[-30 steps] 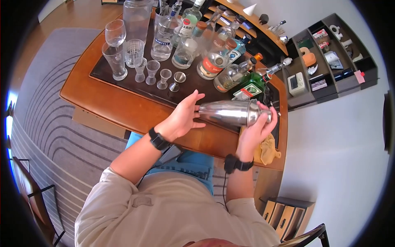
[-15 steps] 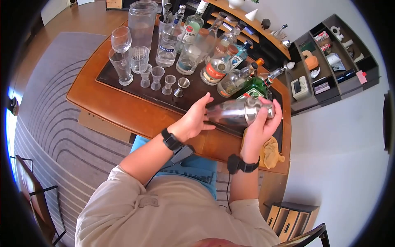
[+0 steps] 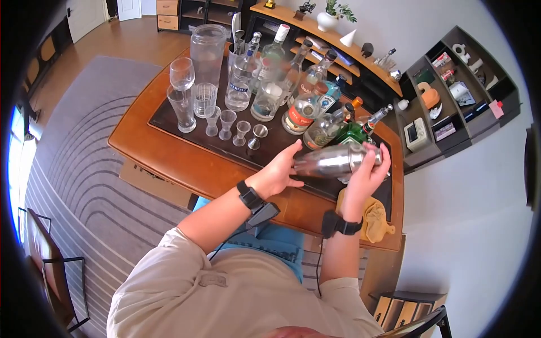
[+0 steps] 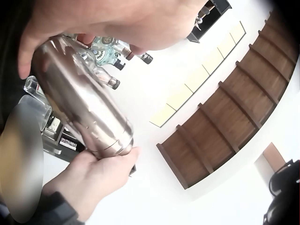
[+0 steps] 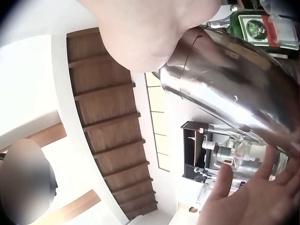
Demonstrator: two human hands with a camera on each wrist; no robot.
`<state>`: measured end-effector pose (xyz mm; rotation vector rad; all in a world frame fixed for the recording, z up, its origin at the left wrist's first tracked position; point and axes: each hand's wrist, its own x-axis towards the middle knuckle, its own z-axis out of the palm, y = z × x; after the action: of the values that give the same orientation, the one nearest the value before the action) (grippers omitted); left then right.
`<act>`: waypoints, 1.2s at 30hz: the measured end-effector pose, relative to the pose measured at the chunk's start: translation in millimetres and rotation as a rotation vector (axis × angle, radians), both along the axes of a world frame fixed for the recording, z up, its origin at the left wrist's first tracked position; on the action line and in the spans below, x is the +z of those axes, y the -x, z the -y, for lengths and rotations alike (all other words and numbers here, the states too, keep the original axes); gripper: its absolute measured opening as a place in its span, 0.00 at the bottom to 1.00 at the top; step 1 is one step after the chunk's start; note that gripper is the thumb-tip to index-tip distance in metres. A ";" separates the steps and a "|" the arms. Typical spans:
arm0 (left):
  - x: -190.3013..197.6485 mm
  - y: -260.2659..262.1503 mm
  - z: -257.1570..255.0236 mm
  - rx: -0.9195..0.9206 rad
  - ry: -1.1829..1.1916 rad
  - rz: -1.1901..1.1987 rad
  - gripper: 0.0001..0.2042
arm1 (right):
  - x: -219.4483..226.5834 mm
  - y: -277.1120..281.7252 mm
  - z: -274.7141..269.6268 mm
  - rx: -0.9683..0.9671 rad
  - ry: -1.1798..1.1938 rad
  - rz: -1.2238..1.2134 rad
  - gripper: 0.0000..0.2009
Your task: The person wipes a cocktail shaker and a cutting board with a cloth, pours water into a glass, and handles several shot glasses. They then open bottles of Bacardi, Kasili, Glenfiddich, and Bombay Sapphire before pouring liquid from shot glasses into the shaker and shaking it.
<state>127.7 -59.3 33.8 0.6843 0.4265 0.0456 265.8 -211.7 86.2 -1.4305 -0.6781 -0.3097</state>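
Note:
A shiny metal cocktail shaker [image 3: 328, 162] lies nearly level above the near side of the table, slightly blurred. My right hand [image 3: 366, 179] grips its capped end, thumb on the near side and fingers over the cap. My left hand [image 3: 276, 174] is at the wider base, thumb and fingers spread and fairly straight; its palm side faces the base. In the left wrist view, the shaker [image 4: 86, 98] spans between both hands. The right wrist view shows the seam near the cap of the shaker [image 5: 225, 79], closed.
Several bottles, including a green one [image 3: 350, 135], stand just beyond the shaker. A metal jigger [image 3: 258, 137], small glass measures and taller glasses line the dark mat's [image 3: 214, 143] left part. A yellow cloth [image 3: 375, 219] lies at the table's right front corner.
The head view has tilted, so the table sits lower and further right. Both hands keep their places on the shaker, which is blurred by motion.

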 end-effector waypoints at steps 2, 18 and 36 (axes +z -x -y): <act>-4.0 9.6 -1.5 -0.017 0.015 0.003 0.43 | -7.8 13.1 10.8 -0.012 -0.026 -0.051 0.19; -25.6 14.0 0.5 0.009 0.027 -0.062 0.40 | -43.5 34.1 13.7 0.033 0.014 0.032 0.19; -21.9 19.8 2.0 0.104 -0.019 0.069 0.42 | -18.4 26.2 12.5 0.003 -0.027 -0.179 0.17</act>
<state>107.9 -61.3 11.8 0.6765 0.3952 0.1718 239.6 -224.2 67.8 -1.4127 -0.5282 -0.1849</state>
